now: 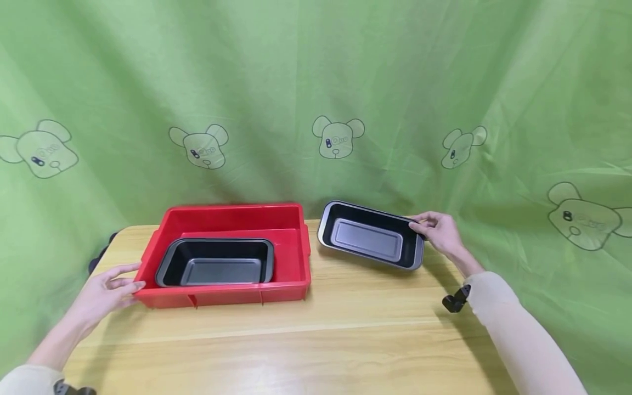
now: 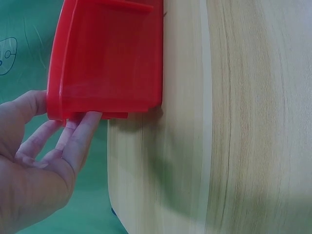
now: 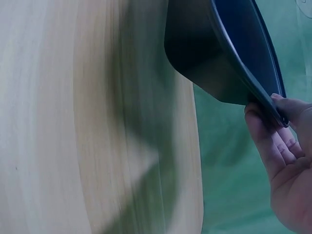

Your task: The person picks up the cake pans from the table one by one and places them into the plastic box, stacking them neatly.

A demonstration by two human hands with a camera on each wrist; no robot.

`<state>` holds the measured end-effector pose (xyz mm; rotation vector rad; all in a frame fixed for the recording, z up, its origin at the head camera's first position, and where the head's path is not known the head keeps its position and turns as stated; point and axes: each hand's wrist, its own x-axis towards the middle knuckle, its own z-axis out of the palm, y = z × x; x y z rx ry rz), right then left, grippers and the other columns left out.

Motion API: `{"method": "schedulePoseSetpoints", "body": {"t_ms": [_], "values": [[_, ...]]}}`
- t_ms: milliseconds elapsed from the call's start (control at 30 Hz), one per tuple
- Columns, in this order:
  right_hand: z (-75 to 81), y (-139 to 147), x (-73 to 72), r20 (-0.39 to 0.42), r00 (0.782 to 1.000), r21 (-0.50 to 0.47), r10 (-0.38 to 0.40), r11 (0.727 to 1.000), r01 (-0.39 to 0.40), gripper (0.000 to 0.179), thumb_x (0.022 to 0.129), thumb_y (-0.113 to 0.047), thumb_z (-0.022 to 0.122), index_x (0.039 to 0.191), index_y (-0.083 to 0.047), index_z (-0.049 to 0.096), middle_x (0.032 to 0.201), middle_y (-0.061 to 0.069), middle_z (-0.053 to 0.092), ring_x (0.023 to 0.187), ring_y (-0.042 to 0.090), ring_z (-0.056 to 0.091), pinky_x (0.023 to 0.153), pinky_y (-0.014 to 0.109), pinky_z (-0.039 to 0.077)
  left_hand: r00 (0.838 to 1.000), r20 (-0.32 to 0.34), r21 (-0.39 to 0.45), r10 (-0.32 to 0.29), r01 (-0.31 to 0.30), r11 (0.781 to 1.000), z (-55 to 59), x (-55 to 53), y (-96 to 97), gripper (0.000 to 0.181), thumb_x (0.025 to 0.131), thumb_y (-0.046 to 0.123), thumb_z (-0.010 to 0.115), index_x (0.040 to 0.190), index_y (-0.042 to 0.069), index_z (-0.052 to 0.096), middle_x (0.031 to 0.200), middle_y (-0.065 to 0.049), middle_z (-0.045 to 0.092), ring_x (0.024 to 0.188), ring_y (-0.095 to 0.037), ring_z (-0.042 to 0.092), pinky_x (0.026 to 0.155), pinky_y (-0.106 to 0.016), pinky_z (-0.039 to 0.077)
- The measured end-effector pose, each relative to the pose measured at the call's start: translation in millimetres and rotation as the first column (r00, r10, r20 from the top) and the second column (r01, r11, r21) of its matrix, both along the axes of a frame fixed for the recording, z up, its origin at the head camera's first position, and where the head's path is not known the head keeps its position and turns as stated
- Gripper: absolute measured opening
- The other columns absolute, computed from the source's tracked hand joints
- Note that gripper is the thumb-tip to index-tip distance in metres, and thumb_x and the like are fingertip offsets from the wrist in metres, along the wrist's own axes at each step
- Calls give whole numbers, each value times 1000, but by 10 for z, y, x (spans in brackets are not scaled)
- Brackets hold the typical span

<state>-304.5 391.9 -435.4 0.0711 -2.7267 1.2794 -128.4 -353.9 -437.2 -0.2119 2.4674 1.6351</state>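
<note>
My right hand [image 1: 441,233] pinches the right end rim of a dark loaf pan [image 1: 366,239], thumb inside and fingers beneath. The pan is tilted and off the table, as the right wrist view shows with its outer wall [image 3: 204,53] and shadow. My left hand [image 1: 106,289] holds the left front corner of a shallow red plastic bin [image 1: 291,252]; the thumb lies over the rim and the fingers reach under the lip in the left wrist view. Inside that bin, toward its front left, sits a second dark loaf pan [image 1: 222,271].
The bin rests on a light wood-grain table [image 1: 345,340], near its back left edge. A green curtain [image 1: 276,82] printed with bear heads hangs behind and along both sides. Beyond the table's left edge, a dark object [image 1: 100,255] shows partly.
</note>
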Motion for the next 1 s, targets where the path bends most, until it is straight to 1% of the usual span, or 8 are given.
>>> {"method": "schedulePoseSetpoints", "body": {"t_ms": [133,200,367,467,533,633,733,1000], "values": [[59,-27,45,0,1000,10,7,1000,-7,41,95,-27,80,120,3,70,74,-16,70,64,2,60,50,22,47,1000,-9,24,3,-3,1000,-13,7,-2,43,102,17,71,143,28,59,98,16,71,88,2,72,83,-25,66],[88,-38,74,1,1000,11,-2,1000,2,40,95,-27,80,120,3,70,74,-16,71,64,1,61,51,21,48,1000,-13,45,2,-2,999,-28,5,5,40,102,16,71,134,37,61,96,18,71,88,2,72,82,-24,66],[164,-59,137,-13,1000,-32,2,999,-2,37,96,-21,79,120,6,69,75,-10,75,61,0,64,51,21,54,1000,-15,111,0,1,994,-63,-4,23,44,102,10,70,115,52,61,94,21,73,87,2,72,81,-22,66],[211,-75,145,-27,1000,-43,6,999,-7,37,97,-22,78,120,6,69,74,-10,75,60,1,63,51,22,54,1000,-14,108,4,-3,994,-53,-6,12,45,102,10,69,114,53,60,94,21,73,86,3,72,80,-22,66],[250,-84,149,-32,999,-41,-3,999,2,37,96,-23,79,119,4,69,73,-13,73,60,1,62,50,23,53,1000,-10,89,9,-8,996,-36,-8,4,43,103,12,69,118,51,60,95,21,73,87,3,72,81,-23,66],[319,-103,163,-35,999,-36,-11,999,10,37,96,-25,79,118,3,70,71,-17,71,59,1,62,49,24,52,1000,-8,62,9,-9,998,-10,-9,4,40,103,15,69,130,42,61,97,20,72,87,3,72,82,-24,66],[388,-130,183,-53,999,-34,-11,999,10,38,97,-26,79,119,3,70,70,-19,71,59,0,63,48,23,52,1000,-10,47,10,-9,999,3,-13,10,41,102,16,70,137,34,60,97,20,72,87,3,72,82,-25,66],[517,-207,216,-58,998,-17,-10,1000,9,40,96,-30,79,120,2,71,71,-17,73,60,1,65,50,22,52,1000,-26,75,1,1,997,-19,-16,9,41,101,12,71,127,43,62,96,20,73,87,2,73,81,-24,66]]}}
